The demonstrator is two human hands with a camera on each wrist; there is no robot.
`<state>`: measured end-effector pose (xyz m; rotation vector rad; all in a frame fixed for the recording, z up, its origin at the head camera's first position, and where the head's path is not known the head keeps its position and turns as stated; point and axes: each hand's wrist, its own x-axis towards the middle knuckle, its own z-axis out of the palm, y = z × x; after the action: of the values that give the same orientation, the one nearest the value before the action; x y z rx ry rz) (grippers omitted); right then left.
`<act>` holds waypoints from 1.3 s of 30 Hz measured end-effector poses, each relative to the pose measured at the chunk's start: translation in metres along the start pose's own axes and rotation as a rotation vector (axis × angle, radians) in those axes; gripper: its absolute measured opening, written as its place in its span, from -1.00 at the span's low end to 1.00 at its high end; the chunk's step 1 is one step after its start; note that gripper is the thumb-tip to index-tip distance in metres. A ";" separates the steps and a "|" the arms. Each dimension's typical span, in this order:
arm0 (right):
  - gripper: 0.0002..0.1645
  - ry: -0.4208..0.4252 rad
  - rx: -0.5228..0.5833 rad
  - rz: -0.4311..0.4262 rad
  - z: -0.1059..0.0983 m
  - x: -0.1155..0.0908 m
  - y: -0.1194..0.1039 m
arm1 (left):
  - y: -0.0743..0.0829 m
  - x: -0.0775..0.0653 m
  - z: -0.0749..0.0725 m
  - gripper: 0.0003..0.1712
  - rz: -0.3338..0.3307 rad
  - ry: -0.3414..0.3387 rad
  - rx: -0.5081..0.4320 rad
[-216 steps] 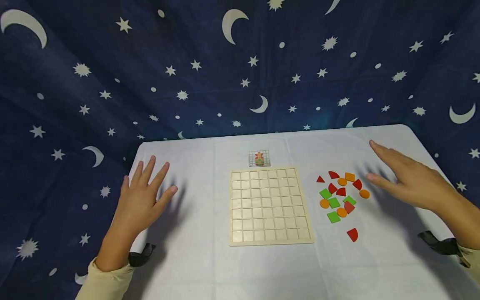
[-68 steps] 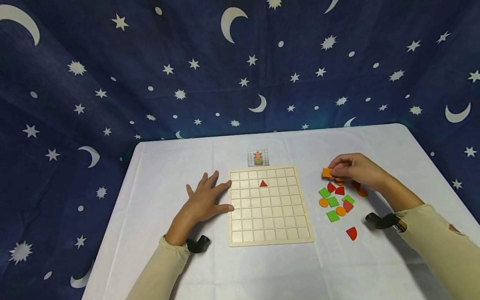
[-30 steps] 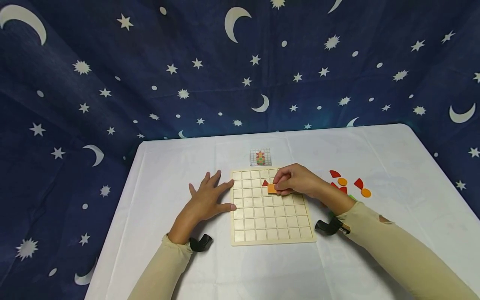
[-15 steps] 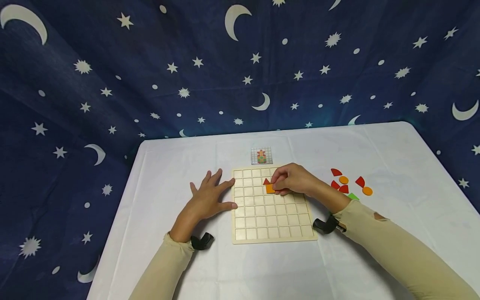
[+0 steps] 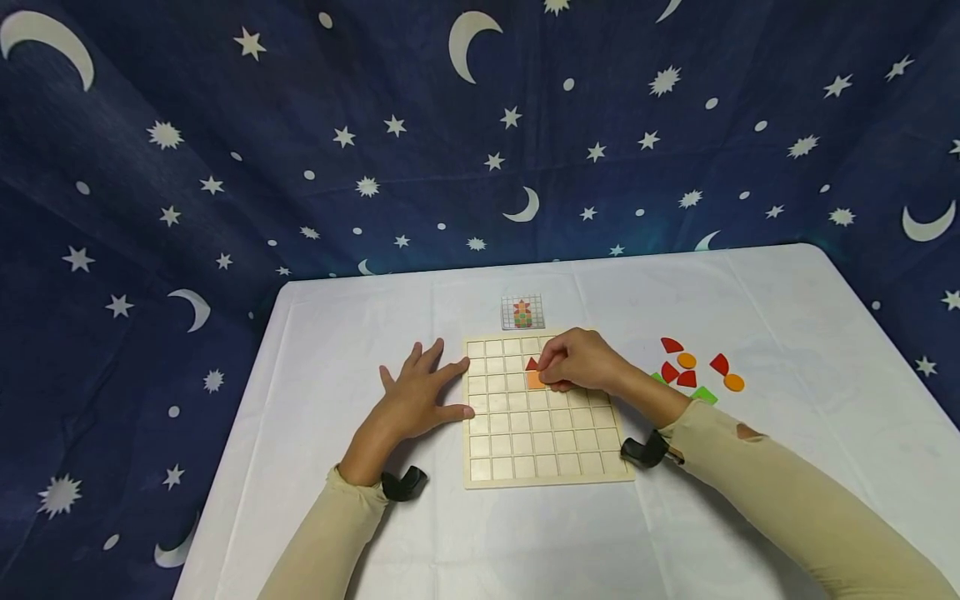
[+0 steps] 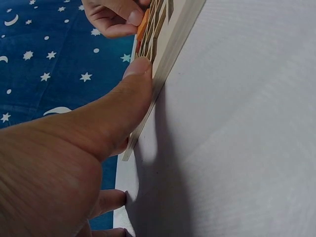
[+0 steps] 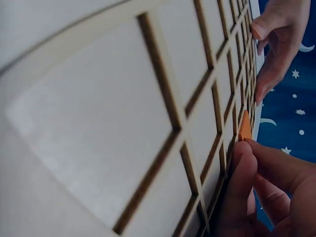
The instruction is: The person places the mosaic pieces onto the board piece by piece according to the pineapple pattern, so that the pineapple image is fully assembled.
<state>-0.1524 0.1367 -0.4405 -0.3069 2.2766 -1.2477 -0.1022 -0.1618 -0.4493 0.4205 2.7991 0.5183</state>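
A cream grid board (image 5: 512, 443) lies on the white table. On it, a red triangle tile (image 5: 532, 364) sits in an upper cell. Just below the triangle is an orange square tile (image 5: 535, 380), whose right edge my right hand (image 5: 581, 360) pinches between thumb and fingertips. In the right wrist view the orange square (image 7: 245, 127) looks tilted, with one edge raised at the fingertips. My left hand (image 5: 411, 398) lies spread at the board's left side, its thumb and index finger touching the rim. The left wrist view shows that thumb (image 6: 133, 86) against the board's edge.
Right of the board lie loose tiles: red quarter-circles (image 5: 672, 345), orange circles (image 5: 734, 382) and green squares (image 5: 704, 395), some hidden by the right forearm. A small pattern card (image 5: 522, 312) stands behind the board. A dark star-patterned cloth (image 5: 420, 125) hangs behind the table.
Since 2.3 s ago my right hand has carried the orange square left from the loose tiles onto the board. Lately it shifted slightly left, under the red triangle. The left hand stays put.
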 end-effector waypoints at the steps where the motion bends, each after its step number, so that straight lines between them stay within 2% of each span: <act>1: -0.95 0.004 -0.014 -0.011 0.000 0.000 0.000 | 0.000 0.000 0.000 -0.03 0.000 -0.001 0.000; 8: -0.93 0.035 -0.099 -0.063 0.002 -0.001 -0.001 | 0.001 0.000 0.000 -0.03 -0.001 -0.006 -0.002; 14: -0.94 0.060 -0.142 -0.050 0.000 -0.002 -0.001 | 0.000 0.000 0.001 -0.03 -0.007 -0.008 -0.005; 27: -0.92 0.083 -0.160 -0.051 -0.003 -0.005 0.003 | 0.001 0.000 0.000 -0.03 -0.004 -0.010 0.001; 30: -0.93 0.093 -0.145 -0.027 -0.012 -0.009 0.004 | 0.001 0.001 0.000 -0.03 -0.004 -0.009 0.005; 34: -0.93 0.127 -0.148 -0.008 -0.036 -0.017 0.008 | 0.001 0.001 -0.001 -0.03 -0.006 -0.007 0.008; 39: -0.87 0.203 -0.289 -0.030 -0.073 -0.030 0.019 | 0.001 0.001 0.000 -0.03 -0.007 -0.004 0.007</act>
<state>-0.1662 0.2123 -0.4137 -0.3314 2.6405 -1.0015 -0.1028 -0.1610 -0.4492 0.4123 2.7981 0.5059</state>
